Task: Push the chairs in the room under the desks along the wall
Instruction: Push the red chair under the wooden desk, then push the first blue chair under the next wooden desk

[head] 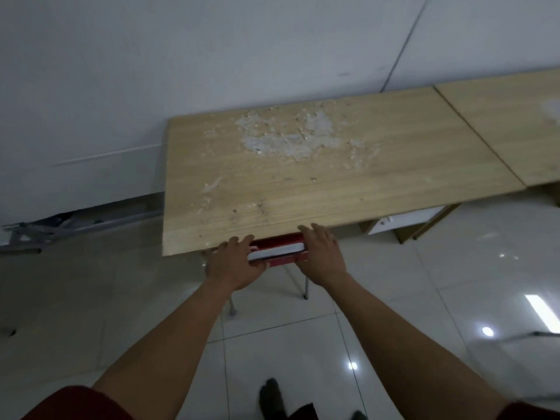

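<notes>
Chair nearly home under centre-frame worktop.
Both hands, left [235, 262] and right [322, 256], lie open-fingered against the red chair [277, 253] back at the worktop [303, 183] edge; right worktop [515, 122] unserved, judging here.

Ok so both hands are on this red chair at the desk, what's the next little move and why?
Probably one more short push straight forward. The left hand and right hand rest on the back of the red chair, which already sits mostly under the wooden desk. Its rear legs and backrest edge still stand out from the desk's front edge over the tiled floor, so it looks not quite in.
</notes>
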